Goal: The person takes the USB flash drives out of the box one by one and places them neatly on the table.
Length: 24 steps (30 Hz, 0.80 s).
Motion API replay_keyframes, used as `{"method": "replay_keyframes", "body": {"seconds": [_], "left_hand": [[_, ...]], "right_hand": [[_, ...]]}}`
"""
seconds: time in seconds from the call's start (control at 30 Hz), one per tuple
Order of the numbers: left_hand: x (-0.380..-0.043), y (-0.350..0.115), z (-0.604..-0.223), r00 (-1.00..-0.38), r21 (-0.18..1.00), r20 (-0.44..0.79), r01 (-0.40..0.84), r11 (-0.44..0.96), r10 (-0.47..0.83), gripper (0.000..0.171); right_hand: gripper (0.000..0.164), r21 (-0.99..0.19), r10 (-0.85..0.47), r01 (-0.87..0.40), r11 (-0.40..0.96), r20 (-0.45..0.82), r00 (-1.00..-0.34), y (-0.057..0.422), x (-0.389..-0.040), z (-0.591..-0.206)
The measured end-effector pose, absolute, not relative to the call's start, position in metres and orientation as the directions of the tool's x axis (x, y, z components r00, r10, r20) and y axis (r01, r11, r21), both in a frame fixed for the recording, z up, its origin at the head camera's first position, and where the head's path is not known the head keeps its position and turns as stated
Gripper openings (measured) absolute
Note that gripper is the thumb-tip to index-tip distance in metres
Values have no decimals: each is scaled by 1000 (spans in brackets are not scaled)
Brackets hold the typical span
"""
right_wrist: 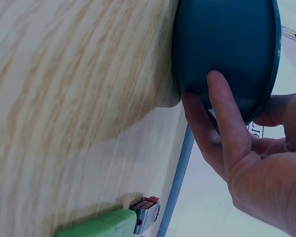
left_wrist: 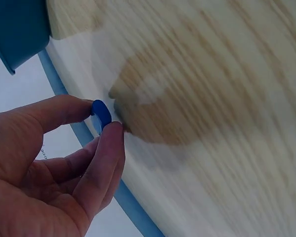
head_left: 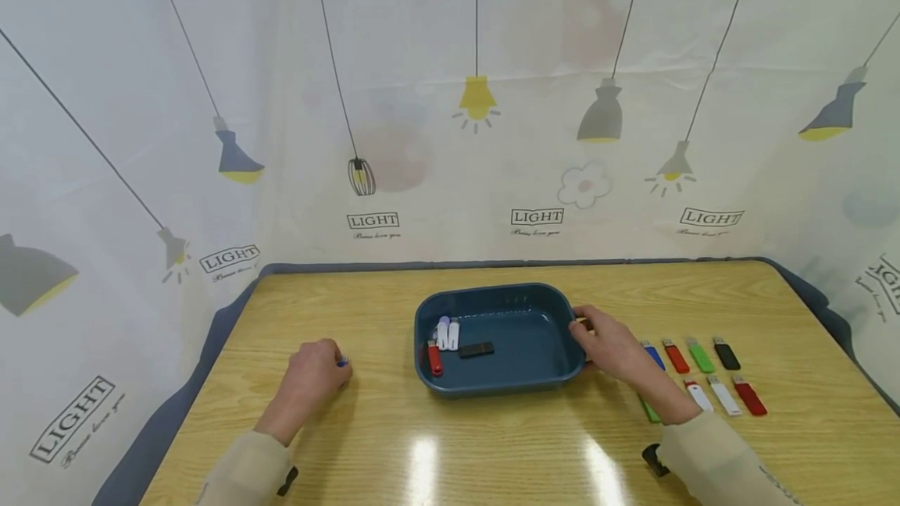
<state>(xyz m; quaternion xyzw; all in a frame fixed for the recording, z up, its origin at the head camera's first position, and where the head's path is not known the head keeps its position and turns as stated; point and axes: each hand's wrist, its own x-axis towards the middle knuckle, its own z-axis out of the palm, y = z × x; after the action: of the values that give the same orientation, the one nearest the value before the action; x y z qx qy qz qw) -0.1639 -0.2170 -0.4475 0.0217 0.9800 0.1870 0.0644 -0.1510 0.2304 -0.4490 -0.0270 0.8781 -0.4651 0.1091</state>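
Note:
My left hand (head_left: 312,373) pinches a small blue USB stick (left_wrist: 102,113) between thumb and fingertips, close over the table left of the dish. Most of the stick is hidden by the fingers in the head view. With my right hand (head_left: 608,340) I hold the right end of a dark blue rectangular dish (head_left: 527,389), the thumb at its rim and fingers against its outer wall (right_wrist: 227,44). Inside the dish, toward its left end, lie a red USB stick (head_left: 434,359), a black one (head_left: 476,350) and white ones (head_left: 453,334), one with a purple end.
On the right of the wooden table (head_left: 366,443), USB sticks lie in two rows, among them a green one (head_left: 700,355), a black one (head_left: 727,354) and a dark red one (head_left: 749,397). My right forearm partly covers the rows' left end. A lamp-patterned curtain (head_left: 436,240) borders the table.

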Motion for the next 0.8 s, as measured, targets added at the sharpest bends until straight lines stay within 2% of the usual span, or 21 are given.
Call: {"method": "replay_keyframes", "body": {"seconds": [0.07, 0.23, 0.8], "left_hand": [[-164, -217, -449, -991, 359, -114, 25, 933, 70, 36], [-165, -217, -454, -992, 368, -98, 33, 929, 74, 42], [-164, -214, -454, -993, 340, -76, 56, 939, 87, 44]], "right_hand": [[49, -825, -155, 48, 563, -163, -974, 231, -151, -449], [49, -826, -168, 31, 562, -151, -974, 232, -151, -451], [47, -819, -173, 19, 574, -144, -974, 232, -150, -450]]}}
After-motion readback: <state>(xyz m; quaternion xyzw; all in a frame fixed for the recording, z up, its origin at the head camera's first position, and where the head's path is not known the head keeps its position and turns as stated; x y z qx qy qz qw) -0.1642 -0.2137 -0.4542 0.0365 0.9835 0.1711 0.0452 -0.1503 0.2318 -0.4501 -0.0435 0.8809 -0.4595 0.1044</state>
